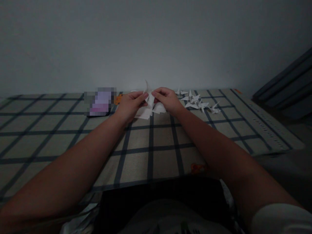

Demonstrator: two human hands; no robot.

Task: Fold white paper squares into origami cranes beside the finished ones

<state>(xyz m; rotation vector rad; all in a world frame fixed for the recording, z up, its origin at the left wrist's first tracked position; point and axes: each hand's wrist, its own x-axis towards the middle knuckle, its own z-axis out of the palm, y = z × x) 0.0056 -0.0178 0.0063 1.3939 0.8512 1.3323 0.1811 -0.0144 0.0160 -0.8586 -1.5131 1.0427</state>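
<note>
Between my two hands a white folded paper crane (150, 98) is held up, with a thin point rising from its top. My left hand (131, 103) pinches its left side between thumb and fingers. On its right side, the thumb and fingers of my right hand (167, 99) are closed on the paper. Beneath the hands lie white paper sheets (143, 112) on the checked tablecloth (161, 133). Just right of my right hand sits a cluster of finished white paper cranes (192, 97). The dim light hides the finer folds.
A phone (101, 102) with a blurred-out screen is at the left, beside a small orange patterned item (118, 98). A plain wall (156, 42) stands behind the table. Dark ridged panels (287, 84) are at the far right. The table's near edge runs above my lap.
</note>
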